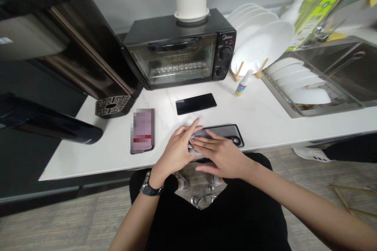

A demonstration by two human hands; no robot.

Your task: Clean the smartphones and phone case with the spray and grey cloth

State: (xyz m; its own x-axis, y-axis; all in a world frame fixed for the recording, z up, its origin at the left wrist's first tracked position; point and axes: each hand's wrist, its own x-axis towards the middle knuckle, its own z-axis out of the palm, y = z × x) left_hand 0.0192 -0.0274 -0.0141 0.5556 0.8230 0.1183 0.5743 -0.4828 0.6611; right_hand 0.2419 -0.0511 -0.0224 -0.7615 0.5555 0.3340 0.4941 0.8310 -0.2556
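Observation:
A phone case (225, 130) with a black rim, a grey see-through panel and a round camera ring lies at the counter's front edge. My left hand (178, 147), with a watch on its wrist, grips the left end of the case. My right hand (225, 156) presses a crumpled whitish cloth (192, 150) onto the case with its fingers fairly straight. Both hands cover part of the cloth. Just behind them rests a black phone (196, 104), apart from the case. A small spray bottle (242, 85) stands farther back on the right.
On the white counter (112, 160), a purplish phone-shaped item (143, 130), partly blurred, lies left. Behind are a toaster oven (179, 57) and a dark drinks machine (88, 43). Plates (262, 43) stand in a rack beside a sink (347, 66). Another person's shoe (312, 154) shows at right.

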